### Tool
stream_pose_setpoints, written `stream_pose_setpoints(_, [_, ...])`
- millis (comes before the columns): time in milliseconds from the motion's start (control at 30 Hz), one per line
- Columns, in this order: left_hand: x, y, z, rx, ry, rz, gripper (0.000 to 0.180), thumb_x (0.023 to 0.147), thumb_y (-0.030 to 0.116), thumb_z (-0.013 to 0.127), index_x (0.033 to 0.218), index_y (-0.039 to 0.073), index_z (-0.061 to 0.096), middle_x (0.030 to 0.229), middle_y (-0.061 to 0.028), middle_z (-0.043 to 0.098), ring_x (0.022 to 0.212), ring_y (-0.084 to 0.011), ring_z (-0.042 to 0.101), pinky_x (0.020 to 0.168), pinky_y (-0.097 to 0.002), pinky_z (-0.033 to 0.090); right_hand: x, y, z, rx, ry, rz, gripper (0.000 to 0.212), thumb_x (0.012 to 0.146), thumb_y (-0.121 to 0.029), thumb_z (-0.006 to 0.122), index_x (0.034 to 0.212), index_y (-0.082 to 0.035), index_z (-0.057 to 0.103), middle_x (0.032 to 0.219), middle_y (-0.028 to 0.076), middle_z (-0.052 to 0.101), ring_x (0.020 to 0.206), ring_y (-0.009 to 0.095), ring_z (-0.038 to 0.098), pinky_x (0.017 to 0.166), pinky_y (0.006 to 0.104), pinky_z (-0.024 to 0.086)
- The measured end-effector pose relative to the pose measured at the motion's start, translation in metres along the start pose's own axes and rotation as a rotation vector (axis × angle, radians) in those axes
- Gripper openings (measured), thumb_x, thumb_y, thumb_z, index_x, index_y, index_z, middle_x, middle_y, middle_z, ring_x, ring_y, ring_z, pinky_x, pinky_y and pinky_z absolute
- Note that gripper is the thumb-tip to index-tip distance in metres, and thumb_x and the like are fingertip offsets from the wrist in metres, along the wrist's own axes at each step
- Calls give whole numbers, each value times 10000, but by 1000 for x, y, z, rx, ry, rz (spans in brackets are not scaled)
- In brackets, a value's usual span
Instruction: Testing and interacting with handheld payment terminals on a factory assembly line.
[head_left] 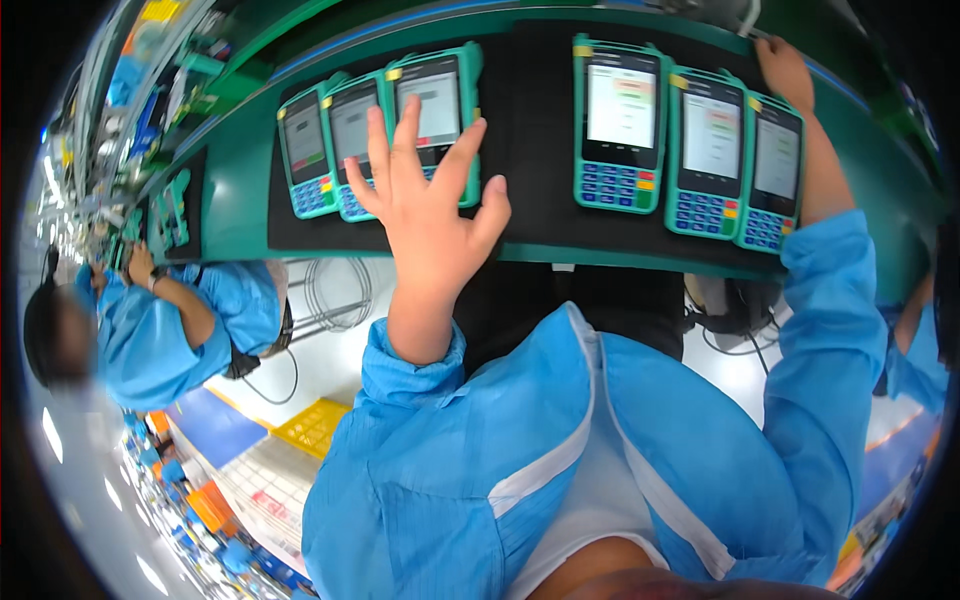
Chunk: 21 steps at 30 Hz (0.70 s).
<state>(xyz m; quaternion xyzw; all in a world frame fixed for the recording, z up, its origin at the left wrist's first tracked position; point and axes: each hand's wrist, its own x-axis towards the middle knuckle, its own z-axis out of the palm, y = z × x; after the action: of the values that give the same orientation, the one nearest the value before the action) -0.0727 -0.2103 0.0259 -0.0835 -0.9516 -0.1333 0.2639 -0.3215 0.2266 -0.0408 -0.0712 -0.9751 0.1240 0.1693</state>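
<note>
Three teal card payment terminals stand side by side on the left: a left one (pixel 308 150), a middle one (pixel 345 115) and a right one (pixel 440 75). Their screens are lit. My left hand (pixel 435 215) is open over the middle and right ones, fingers spread; whether a fingertip touches a screen I cannot tell. On the right are three more lit terminals: one (pixel 618 120), a second (pixel 708 150) and a third (pixel 772 170). Beyond the third, my right hand (pixel 787 75) has its fingers curled at the bench's far edge, near a pale cable (pixel 750 18); what they hold is hidden.
Black mats (pixel 540 150) lie under the terminals on a green bench (pixel 240 215). A co-worker in blue (pixel 170 330) works at the left, beside more terminals (pixel 170 210). Another blue sleeve (pixel 918 355) shows at the right. A yellow crate (pixel 312 428) sits on the floor.
</note>
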Motion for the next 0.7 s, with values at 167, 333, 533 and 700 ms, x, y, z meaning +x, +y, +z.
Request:
stream_pose_setpoints(167, [-23,-52,-16,188,67,-156,402,755,292,666,1153,236,682,1431,-165,401,1405,-436,219,1060,-689,92,0,-8,-3,11,-56,46,485,927,-414,414,1111,-16,622,1121,271,611,1067,438,567,913,467,451])
stream_pose_setpoints(333, [-33,-88,-21,298,139,-289,383,788,320,646,1159,230,679,1419,-166,427,1405,-412,236,1057,-683,102,5,-2,-2,10,-79,51,493,938,-419,407,1142,-18,607,1162,265,597,1093,431,559,929,459,442])
stream_pose_setpoints(533, [-35,-125,-15,336,150,-380,406,812,376,629,1193,239,663,1424,-182,417,1409,-410,225,1061,-675,97,16,17,6,-21,-92,47,507,935,-433,410,1166,-27,606,1149,276,603,1106,432,557,940,459,438])
stream_pose_setpoints(700, [-35,-133,-19,355,150,-366,407,825,407,621,1219,308,648,1424,-142,436,1405,-394,246,1079,-640,124,14,10,9,-20,-88,43,512,932,-440,410,1162,-29,607,1145,274,605,1103,429,561,938,459,441])
